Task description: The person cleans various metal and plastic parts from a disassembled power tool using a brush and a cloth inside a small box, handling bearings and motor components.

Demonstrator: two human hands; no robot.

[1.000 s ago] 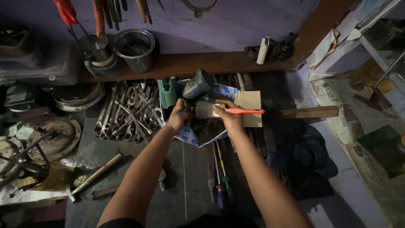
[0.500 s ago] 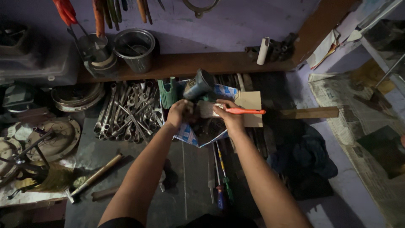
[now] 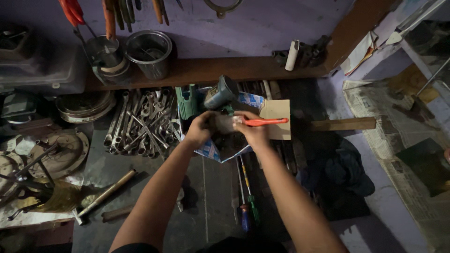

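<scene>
dark, cluttered table (image 3: pixel 140 159), grimy metal top, packed edge to edge. wooden shelf (image 3: pixel 211 70) running along the purple wall behind it, steel cup (image 3: pixel 147 54) and a smaller pot (image 3: pixel 103 54) parked on it, pliers and screwdrivers hanging above. big spread of spanners (image 3: pixel 140 122) fanned out just left of centre, round metal plates (image 3: pixel 84 105) stacked further left. hammer (image 3: pixel 101 197) lying diagonal near the front left, couple of screwdrivers (image 3: pixel 246 206) pointing back toward the body between the arms. dark cloth (image 3: pixel 342 173) bunched on the right, wooden strip (image 3: pixel 344 124) above it.

middle of it all: small dark block-shaped part (image 3: pixel 225 126), held up over an open printed box (image 3: pixel 220 150) with a cardboard flap (image 3: pixel 276 117) sticking out right. looks like solid metal, so probably heavy for its size, stiff, maybe greasy and slippery; best gripped by the flat sides with a full wrap rather than fingertips. too dim to say more about its shape.

left hand (image 3: pixel 199 130) curled around the left end of the part, fingers closed on it. right hand (image 3: pixel 253 131) closed on a brush with an orange handle (image 3: pixel 265 122), handle poking out to the right, bristle end right up against the part. green tool body (image 3: pixel 187 100) and a grey cylinder (image 3: pixel 220 91) sitting just behind the hands
</scene>
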